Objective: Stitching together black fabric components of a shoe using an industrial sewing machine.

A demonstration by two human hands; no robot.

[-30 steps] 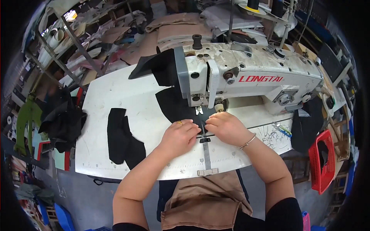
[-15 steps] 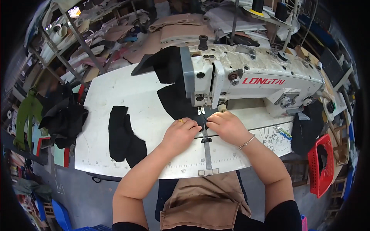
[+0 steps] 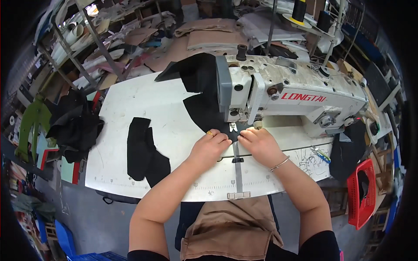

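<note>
A black fabric piece [image 3: 201,109] lies under the head of a white sewing machine [image 3: 296,82], its near end at the presser foot [image 3: 233,127]. My left hand [image 3: 211,148] is closed on that near end, just left of the foot, with a ring on one finger. Close by on the right, my right hand [image 3: 260,145] has its fingers bent and pressed onto the same fabric. The fingertips of both hands are partly hidden. Between the hands a narrow grey strip [image 3: 238,177] runs from the table's front edge toward the foot.
Cut black pieces [image 3: 144,152] lie on the white table [image 3: 111,143] at left. Small snips [image 3: 322,155] rest at right among loose threads. Beyond the table's right edge is a red basket [image 3: 361,193]; dark cloth [image 3: 76,126] is heaped at left. Thread cones [image 3: 298,12] stand behind.
The whole view has shifted slightly, with the machine now further right. Both hands have moved a little toward the presser foot, still at the fabric's near end.
</note>
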